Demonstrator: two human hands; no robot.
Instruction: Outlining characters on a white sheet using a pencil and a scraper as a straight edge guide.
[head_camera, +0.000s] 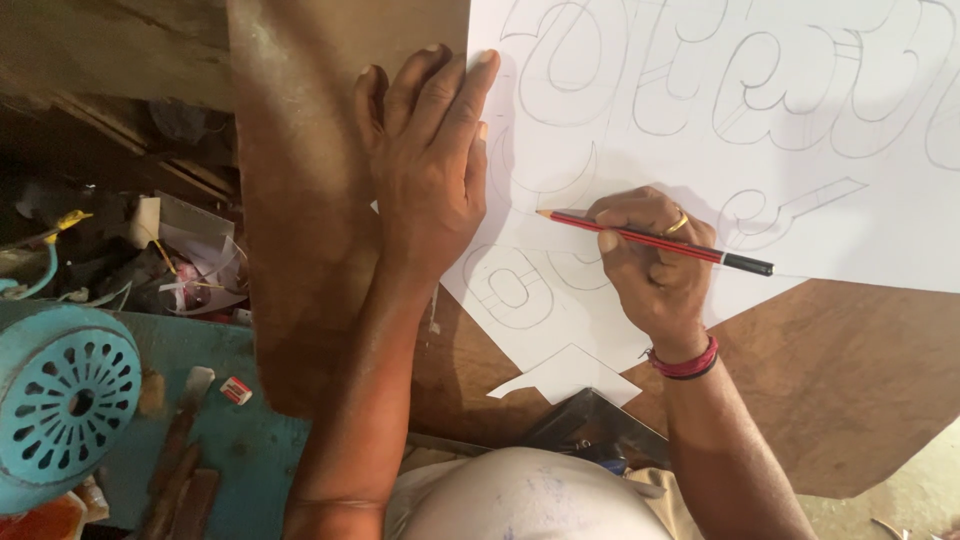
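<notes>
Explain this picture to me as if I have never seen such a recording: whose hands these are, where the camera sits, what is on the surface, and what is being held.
There is no machine here. A person wears a camera on the head, so the single picture looks straight down at that person's own two bare hands. The left hand lies flat, palm down, pressing the edge of a large white paper sheet onto a brown wooden board. The sheet carries outlined pencil lettering. The right hand grips a red pencil, its tip touching the paper. A small paper offcut lies nearer the person. At the far left sits a turquoise motor housing among clutter.
</notes>
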